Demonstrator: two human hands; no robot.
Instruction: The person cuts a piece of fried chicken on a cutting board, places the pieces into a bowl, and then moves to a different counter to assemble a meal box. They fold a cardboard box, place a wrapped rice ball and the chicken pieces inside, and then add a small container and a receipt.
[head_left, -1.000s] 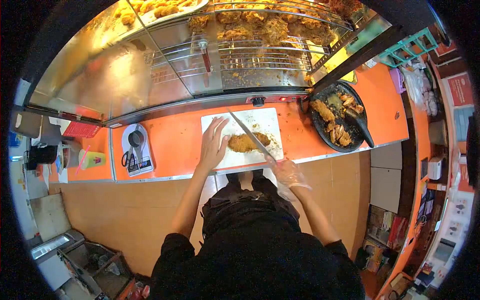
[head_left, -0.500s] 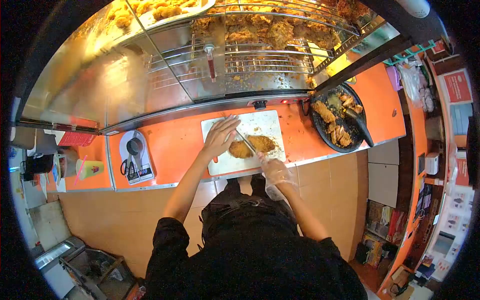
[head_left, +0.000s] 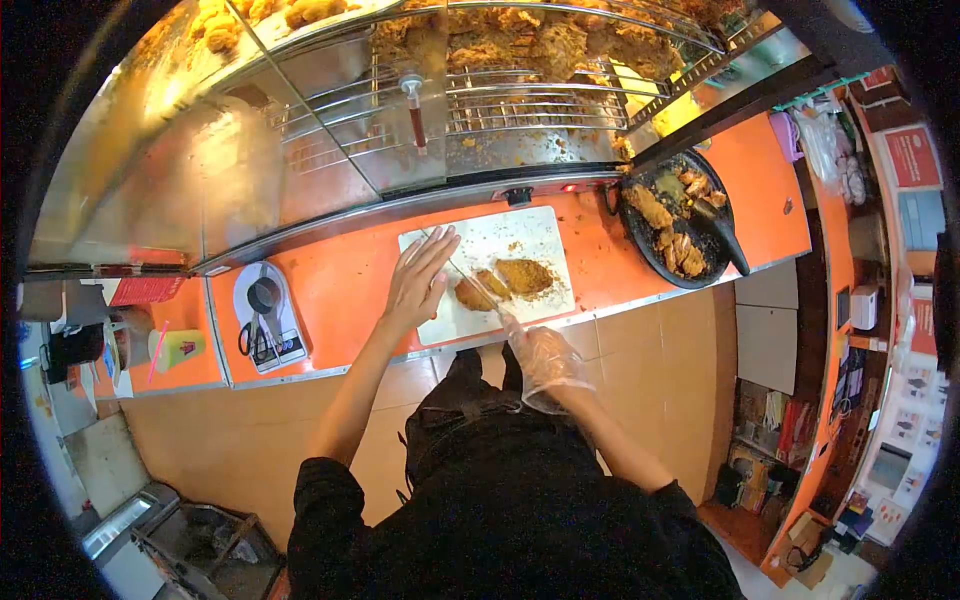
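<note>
On a white cutting board point(head_left: 490, 228) lies a brown breaded fried cutlet point(head_left: 524, 275), cut into pieces. A long knife point(head_left: 477, 284) runs diagonally across its left part, handle towards me. My right hand point(head_left: 547, 358), in a clear plastic glove, is closed round the handle at the board's front edge. Bare and with fingers stretched out, my left hand point(head_left: 418, 278) is over the far end of the blade at the board's left side. Crumbs are scattered around the pieces.
To the right stands a black pan point(head_left: 680, 270) with fried pieces and a dark-handled utensil point(head_left: 728, 245). A kitchen scale point(head_left: 285, 340) with scissors point(head_left: 262, 340) and a scoop point(head_left: 264, 295) is at left. Behind the board rises a glass display case point(head_left: 330, 170) with fried food on racks.
The knife and both hands have shifted left along the cutlet. A narrow middle piece now shows between the blade and the larger right-hand part.
</note>
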